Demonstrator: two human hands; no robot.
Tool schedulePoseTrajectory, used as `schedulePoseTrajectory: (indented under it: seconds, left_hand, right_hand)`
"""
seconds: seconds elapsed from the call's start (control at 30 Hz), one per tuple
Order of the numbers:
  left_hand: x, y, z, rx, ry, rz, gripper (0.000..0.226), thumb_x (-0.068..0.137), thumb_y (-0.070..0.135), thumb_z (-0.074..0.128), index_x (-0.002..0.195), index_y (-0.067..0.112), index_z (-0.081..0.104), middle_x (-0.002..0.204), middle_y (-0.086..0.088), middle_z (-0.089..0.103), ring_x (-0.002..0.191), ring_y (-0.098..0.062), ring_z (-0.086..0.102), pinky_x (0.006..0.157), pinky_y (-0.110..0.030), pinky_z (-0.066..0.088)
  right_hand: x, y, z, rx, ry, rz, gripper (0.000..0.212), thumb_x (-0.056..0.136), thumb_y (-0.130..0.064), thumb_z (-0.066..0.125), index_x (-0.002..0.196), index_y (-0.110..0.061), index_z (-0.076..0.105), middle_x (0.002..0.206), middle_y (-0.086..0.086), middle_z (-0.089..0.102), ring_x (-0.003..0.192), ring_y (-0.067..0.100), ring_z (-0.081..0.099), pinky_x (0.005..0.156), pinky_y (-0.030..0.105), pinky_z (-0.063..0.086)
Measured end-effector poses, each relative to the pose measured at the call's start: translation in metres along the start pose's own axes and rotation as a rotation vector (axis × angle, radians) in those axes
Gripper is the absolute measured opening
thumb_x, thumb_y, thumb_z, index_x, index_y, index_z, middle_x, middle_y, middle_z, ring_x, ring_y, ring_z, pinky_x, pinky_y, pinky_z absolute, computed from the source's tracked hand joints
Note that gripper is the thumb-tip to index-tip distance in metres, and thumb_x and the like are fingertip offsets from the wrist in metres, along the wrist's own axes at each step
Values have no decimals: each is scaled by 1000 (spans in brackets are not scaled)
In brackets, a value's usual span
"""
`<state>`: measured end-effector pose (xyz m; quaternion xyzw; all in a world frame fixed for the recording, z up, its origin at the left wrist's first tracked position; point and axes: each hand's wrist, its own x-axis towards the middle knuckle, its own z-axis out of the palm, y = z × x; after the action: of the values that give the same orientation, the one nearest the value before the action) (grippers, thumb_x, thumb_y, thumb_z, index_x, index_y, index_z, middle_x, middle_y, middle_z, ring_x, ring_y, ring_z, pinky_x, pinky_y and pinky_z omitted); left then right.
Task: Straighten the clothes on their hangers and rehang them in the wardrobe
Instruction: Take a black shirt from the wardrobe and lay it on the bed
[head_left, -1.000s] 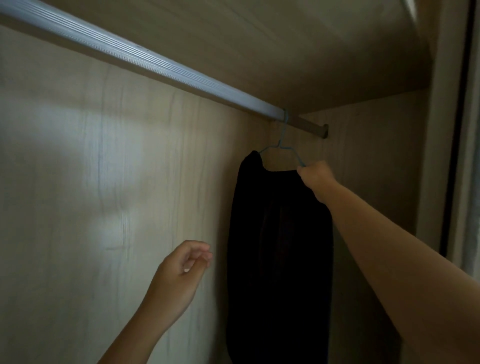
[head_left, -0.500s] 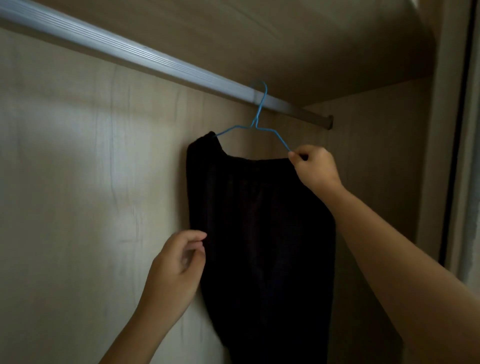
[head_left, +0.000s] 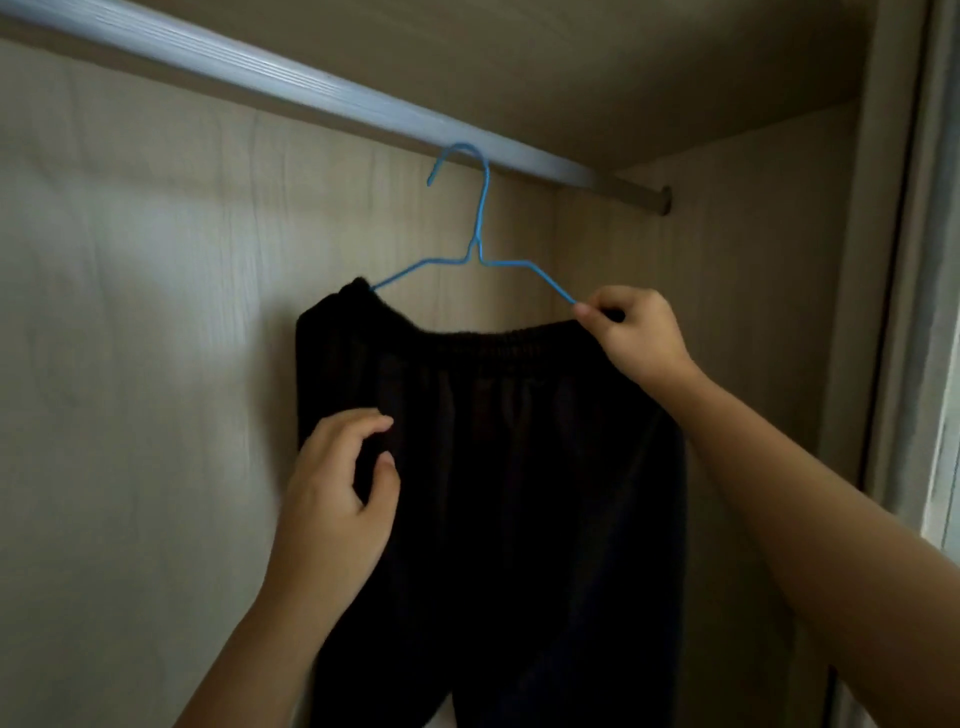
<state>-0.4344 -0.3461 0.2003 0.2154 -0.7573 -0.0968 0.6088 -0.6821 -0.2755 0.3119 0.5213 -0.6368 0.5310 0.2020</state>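
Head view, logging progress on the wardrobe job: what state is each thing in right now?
blue hanger: hook at the rail, held at its right end
black trousers: draped on the hanger, waistband sagging
rail: carries no other hanger
left hand: fingers open at the cloth
right hand: pinching hanger and waistband

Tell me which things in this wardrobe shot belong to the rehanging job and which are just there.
Part of the job:
- blue wire hanger
- black garment
- wardrobe rail
- right hand, pinching the hanger's end
- left hand, at the fabric

Just there:
- wardrobe back panel
- frame at right
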Motion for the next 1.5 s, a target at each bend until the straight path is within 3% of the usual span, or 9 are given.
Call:
schedulePoseTrajectory:
  seconds: [0.1,0.33,0.53,0.7,0.83,0.93,1.13,1.33,1.5]
  left_hand:
    - [-3,-6,-5,124,49,30,51,81,34,37,123,8,52,130,-7,51,121,-24,47,102,-32,34]
    - [-16,-22,-6,321,30,-59,66,80,43,32,134,5,39,138,-21,44,128,-39,39,103,-50,32]
    - [-52,-31,25,62,-315,-102,41,80,48,50,98,13,61,95,-20,67,92,-36,62,68,-29,34]
    - [-96,-35,80,-84,-396,-160,58,76,62,27,67,8,49,49,-8,45,55,-37,51,50,-39,36]
    - [-133,-18,125,-253,-579,-112,50,69,80,37,66,33,52,59,-9,49,54,-27,46,51,-42,36]
    - [-161,5,150,-299,-731,-55,65,68,84,35,71,21,51,45,-6,47,50,-31,51,50,-44,44]
    - [-214,80,165,-347,-945,175,52,72,64,45,54,16,57,44,2,54,44,-19,52,42,-29,39]
    - [-272,169,160,-501,-1136,269,50,70,64,49,53,17,54,43,2,52,46,-16,52,41,-28,39]
    - [-325,260,108,-716,-1203,493,49,72,63,43,53,19,55,42,7,48,41,-9,44,43,-18,31]
  right_hand:
    - [-33,6,0,136,-121,23,33,87,-14,60,57,-25,53,53,-13,50,48,-7,46,57,14,36]
    - [-96,20,-24,337,-374,125,30,86,-2,58,60,-16,58,47,-15,53,50,-4,45,52,7,33]
    - [-163,50,-58,261,-412,280,37,84,1,58,55,-22,61,49,-14,55,51,-5,48,53,6,36]
    - [-233,78,-81,195,-448,501,36,85,-3,60,55,-23,60,49,-12,54,52,-4,47,53,8,36]
    - [-294,89,-118,154,-371,683,17,74,-22,59,58,-21,64,59,-3,55,62,6,51,60,13,39]
    - [-343,90,-146,106,-309,811,20,73,-24,58,55,-28,63,56,-9,58,59,-1,52,60,8,40]
    - [-443,66,-208,26,-88,1076,17,73,-24,59,56,-23,64,59,-7,59,61,1,54,64,8,43]
    - [-547,-7,-271,-198,196,1295,19,83,-16,66,64,-21,66,67,-4,62,69,5,56,76,24,43]
    - [-640,-119,-315,-431,459,1383,16,79,-25,71,64,-25,65,60,-13,63,60,-2,54,67,21,41]
